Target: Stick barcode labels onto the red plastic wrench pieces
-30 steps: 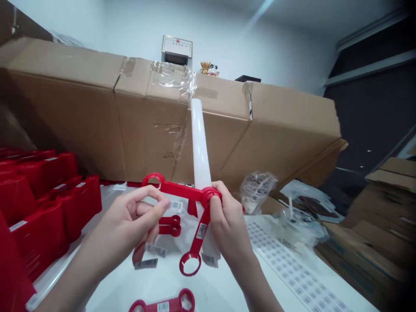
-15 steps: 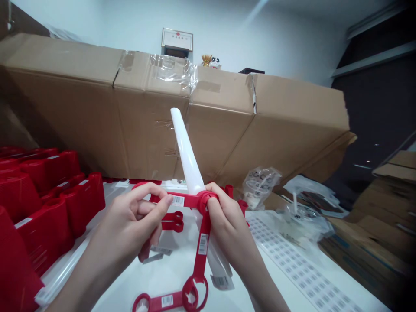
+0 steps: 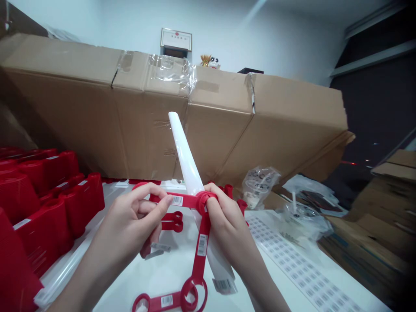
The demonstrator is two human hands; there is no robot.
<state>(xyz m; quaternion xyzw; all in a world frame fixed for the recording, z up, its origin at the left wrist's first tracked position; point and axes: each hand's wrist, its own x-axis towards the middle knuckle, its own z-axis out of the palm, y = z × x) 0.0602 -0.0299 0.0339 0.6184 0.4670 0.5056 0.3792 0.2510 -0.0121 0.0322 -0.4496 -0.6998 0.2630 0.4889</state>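
A red plastic bracket [image 3: 190,200] with ring-shaped ends crosses in front of me, with one arm running down toward the table. A white plastic tube [image 3: 186,161] passes through its central ring and leans up and to the left. My left hand [image 3: 133,216] grips the bracket's left arm, and my right hand [image 3: 224,221] closes around the central ring beside the tube. A barcode sticker [image 3: 177,200] sits on the bracket between my hands. The tube's lower part continues behind my right hand and reappears below it.
Another red ringed piece [image 3: 167,300] lies on the white table [image 3: 130,281] near me, and a smaller one [image 3: 172,221] lies beyond my hands. Stacked red plastic holders [image 3: 39,208] line the left. A barcode label sheet [image 3: 299,268], clear plastic bags [image 3: 260,186] and large cardboard boxes [image 3: 195,125] stand around.
The white tube has tilted from nearly upright to leaning left. The bracket has turned with it, bringing its lower arm closer to vertical. Both hands keep their hold.
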